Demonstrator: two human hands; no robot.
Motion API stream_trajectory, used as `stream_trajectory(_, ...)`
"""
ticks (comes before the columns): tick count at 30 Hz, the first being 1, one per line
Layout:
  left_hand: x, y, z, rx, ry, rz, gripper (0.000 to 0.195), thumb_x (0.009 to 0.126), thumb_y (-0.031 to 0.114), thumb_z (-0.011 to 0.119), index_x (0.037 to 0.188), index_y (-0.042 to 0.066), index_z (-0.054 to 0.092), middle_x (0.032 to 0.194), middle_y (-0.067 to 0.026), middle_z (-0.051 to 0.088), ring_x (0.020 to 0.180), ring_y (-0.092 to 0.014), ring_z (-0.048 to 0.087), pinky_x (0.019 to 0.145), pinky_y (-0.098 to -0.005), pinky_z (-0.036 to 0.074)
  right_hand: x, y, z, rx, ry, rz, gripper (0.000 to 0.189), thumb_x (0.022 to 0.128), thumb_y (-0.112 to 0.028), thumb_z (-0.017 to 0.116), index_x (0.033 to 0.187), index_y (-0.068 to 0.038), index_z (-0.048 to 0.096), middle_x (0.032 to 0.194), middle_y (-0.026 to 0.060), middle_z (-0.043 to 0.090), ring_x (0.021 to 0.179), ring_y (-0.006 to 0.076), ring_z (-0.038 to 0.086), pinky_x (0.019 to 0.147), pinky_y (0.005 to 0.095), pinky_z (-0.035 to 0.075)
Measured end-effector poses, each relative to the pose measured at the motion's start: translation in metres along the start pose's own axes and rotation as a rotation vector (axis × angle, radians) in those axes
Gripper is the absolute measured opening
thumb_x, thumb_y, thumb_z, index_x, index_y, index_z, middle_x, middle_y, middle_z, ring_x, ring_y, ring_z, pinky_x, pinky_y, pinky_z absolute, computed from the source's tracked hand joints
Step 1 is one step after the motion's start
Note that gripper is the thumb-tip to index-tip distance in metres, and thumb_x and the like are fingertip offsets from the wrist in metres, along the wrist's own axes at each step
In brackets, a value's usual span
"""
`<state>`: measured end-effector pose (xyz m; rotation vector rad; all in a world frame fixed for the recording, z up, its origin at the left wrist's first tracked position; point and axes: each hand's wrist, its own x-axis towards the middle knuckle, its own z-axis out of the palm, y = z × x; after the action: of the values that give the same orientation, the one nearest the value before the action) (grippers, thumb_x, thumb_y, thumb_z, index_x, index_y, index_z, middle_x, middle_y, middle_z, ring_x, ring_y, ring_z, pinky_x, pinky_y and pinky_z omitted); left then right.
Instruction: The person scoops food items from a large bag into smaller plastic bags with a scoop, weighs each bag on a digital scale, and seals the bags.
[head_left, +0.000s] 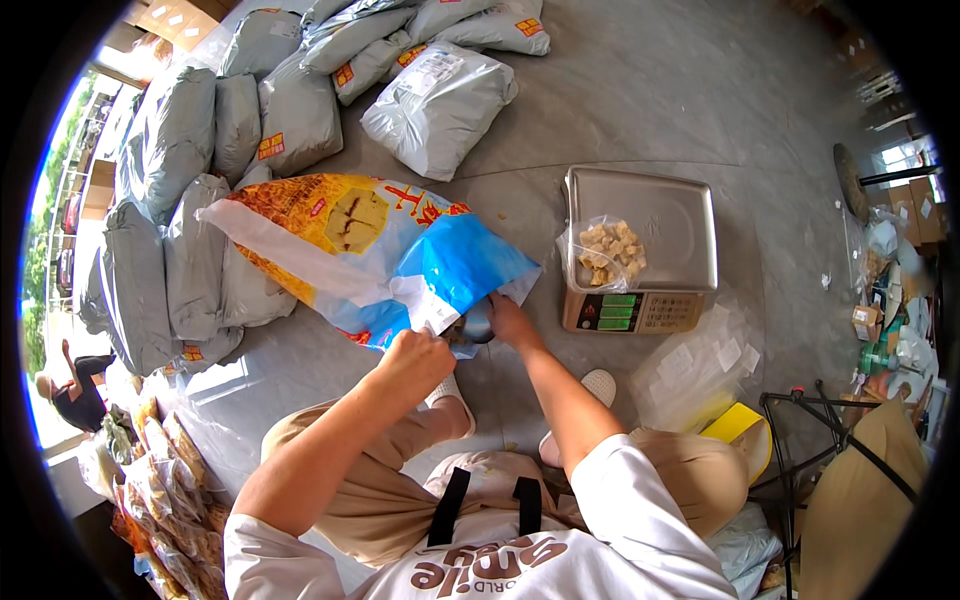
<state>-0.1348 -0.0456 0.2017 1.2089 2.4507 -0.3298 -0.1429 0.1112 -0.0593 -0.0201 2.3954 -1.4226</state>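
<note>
A large printed plastic sack (442, 255), blue, white and orange, lies on the floor with its mouth towards me. My left hand (416, 360) is closed on the near edge of the mouth. My right hand (514, 322) is at the mouth's right side, its fingers partly hidden by the sack; what they hold cannot be told. A rounded dark-rimmed thing, perhaps a scoop or bowl, shows between the hands in the opening. To the right stands a digital scale (675, 225) with a lit green display. On its tray's left part lies a clear bag of tan cubed pieces (611, 253).
Grey parcel bags (300, 112) are piled at the upper left, one (442, 109) nearer the middle. Clear bags (697, 360) lie below the scale. Filled packets (161, 480) lie lower left, a folding chair (855, 457) lower right. Another person (79, 390) is at the far left.
</note>
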Motion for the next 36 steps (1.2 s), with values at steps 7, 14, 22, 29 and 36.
stream_trajectory(7,0.001,-0.007,-0.014,0.029,-0.104,-0.027,0.006,0.058,0.004,0.065,0.063,0.008,0.065,0.07,-0.0044,0.06,0.079,-0.02,0.06,0.056,-0.031,0.046,-0.028,-0.021,-0.003,0.374,-0.157,0.348,0.045,0.086,-0.009,0.04,0.131,-0.006,0.033,0.095,0.0179,0.058,0.057,0.0238,0.059,0.046,0.0314,0.05)
stream_trajectory(14,0.002,-0.015,0.001,-0.019,-0.012,-0.068,0.007,0.06,0.004,0.064,0.064,0.01,0.065,0.067,-0.0072,0.062,0.073,-0.022,0.062,0.057,-0.032,0.047,-0.08,-0.016,-0.025,0.642,0.054,0.326,0.046,0.087,-0.004,0.033,0.133,-0.008,0.032,0.103,0.0127,0.053,0.072,0.0195,0.056,0.048,0.0301,0.051)
stream_trajectory(22,0.02,-0.013,0.009,0.0,-0.042,-0.066,0.006,0.063,0.005,0.063,0.067,0.009,0.066,0.072,-0.007,0.064,0.075,-0.022,0.064,0.058,-0.032,0.05,-0.134,-0.053,-0.053,0.569,0.185,0.307,0.045,0.086,-0.004,0.033,0.131,-0.007,0.037,0.12,0.0111,0.048,0.092,0.0203,0.054,0.061,0.0297,0.051)
stream_trajectory(29,0.033,-0.007,0.011,0.029,-0.157,-0.086,0.014,0.071,0.011,0.061,0.082,0.013,0.07,0.088,-0.0048,0.067,0.085,-0.02,0.064,0.064,-0.033,0.051,-0.177,-0.047,-0.048,0.954,0.246,0.459,0.032,0.092,-0.018,0.035,0.122,-0.006,0.035,0.102,0.0149,0.055,0.077,0.0246,0.061,0.053,0.0345,0.056)
stream_trajectory(36,0.034,-0.003,0.008,0.077,-0.137,-0.093,0.015,0.071,0.015,0.062,0.083,0.016,0.07,0.089,-0.0032,0.067,0.085,-0.02,0.064,0.066,-0.0326,0.05,-0.136,-0.05,-0.123,1.188,0.362,0.388,0.039,0.094,-0.032,0.035,0.106,0.005,0.042,0.079,0.0177,0.06,0.063,0.0249,0.063,0.055,0.0354,0.056)
